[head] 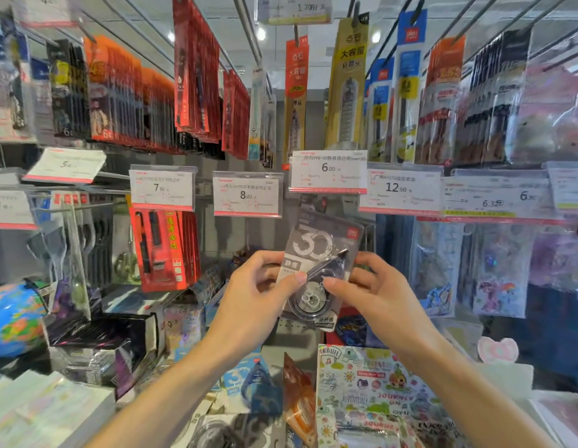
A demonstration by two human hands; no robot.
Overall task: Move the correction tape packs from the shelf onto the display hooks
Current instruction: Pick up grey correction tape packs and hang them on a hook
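A grey correction tape pack [316,253] with a big "30" on its card is held up in the middle, tilted slightly. My left hand [258,289] pinches its left edge and my right hand [375,286] pinches its right side over the clear blister. The pack's top sits just under the 6.00 price tag [328,171]; the hook behind that tag is hidden. More correction tape packs [262,386] in blue and orange lie loose on the shelf below my forearms.
Price tags 7.90 [161,188] and 8.00 [247,194] hang to the left, 12.90 [399,188] to the right. Red pen packs [165,250] hang on hooks at left, sticker sheets [497,270] at right. A globe [13,318] and a patterned notebook [375,392] rest on the shelf.
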